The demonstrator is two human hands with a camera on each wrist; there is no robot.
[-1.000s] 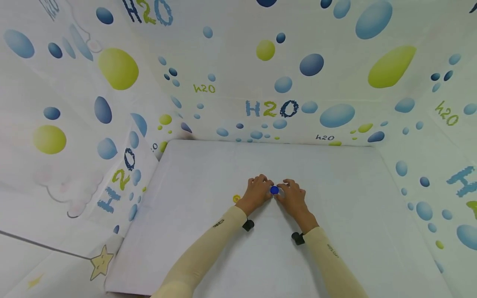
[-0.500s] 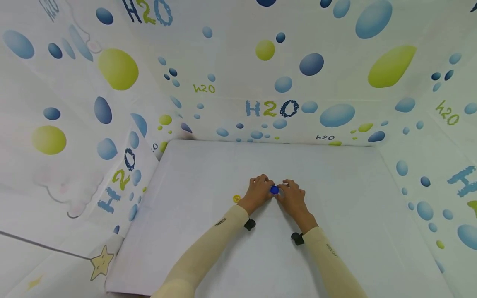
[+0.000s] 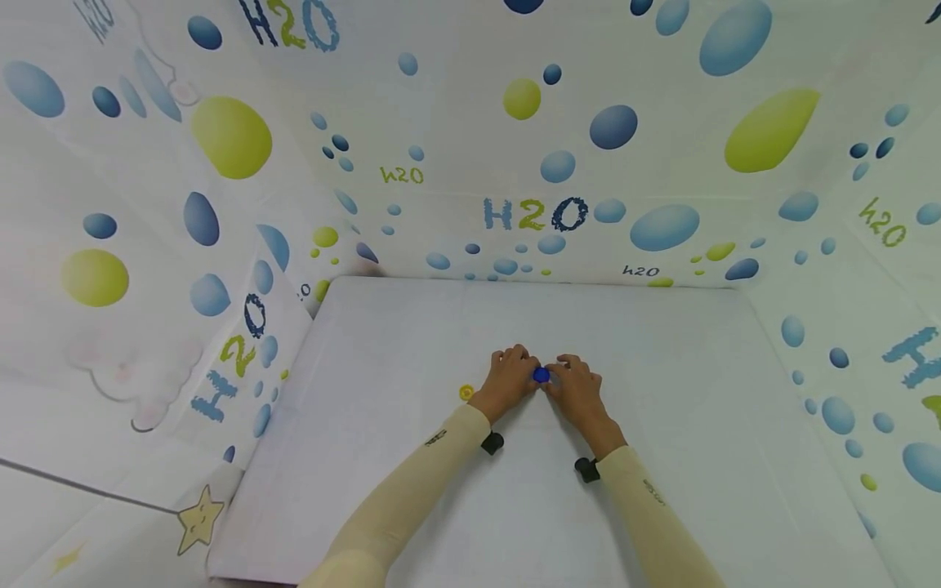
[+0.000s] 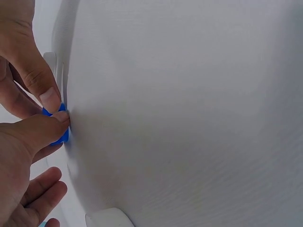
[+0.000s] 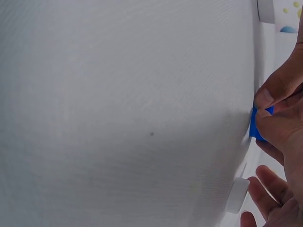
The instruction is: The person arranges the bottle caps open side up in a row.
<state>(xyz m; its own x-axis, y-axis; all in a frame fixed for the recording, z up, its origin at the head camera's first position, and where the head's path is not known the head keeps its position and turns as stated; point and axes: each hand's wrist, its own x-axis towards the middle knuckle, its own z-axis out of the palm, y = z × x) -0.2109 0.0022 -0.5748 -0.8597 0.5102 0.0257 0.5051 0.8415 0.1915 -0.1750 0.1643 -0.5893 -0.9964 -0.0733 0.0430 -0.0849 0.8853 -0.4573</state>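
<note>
In the head view, my left hand (image 3: 509, 379) and right hand (image 3: 577, 394) meet near the middle of the white table. Between them is a small round blue piece (image 3: 541, 375), which both hands pinch with thumb and fingertips. Up close in the left wrist view, the blue piece (image 4: 63, 136) is largely covered by two thumbs. The right wrist view also shows the blue piece (image 5: 255, 128) behind the thumbs, low over the white surface; its exact kind is hidden. Left of my left wrist lies a small yellow ring-shaped piece (image 3: 466, 393).
The white table (image 3: 397, 327) is bordered by white cloth walls (image 3: 456, 106) printed with drops and letters. Dark wrist cameras (image 3: 492, 443) stick out inward from both sleeves. A white rounded object (image 5: 237, 196) shows low in the right wrist view.
My left forearm has shifted slightly right since the oldest frame. The blue piece stays in place between the fingers and shows a slightly less even outline.
</note>
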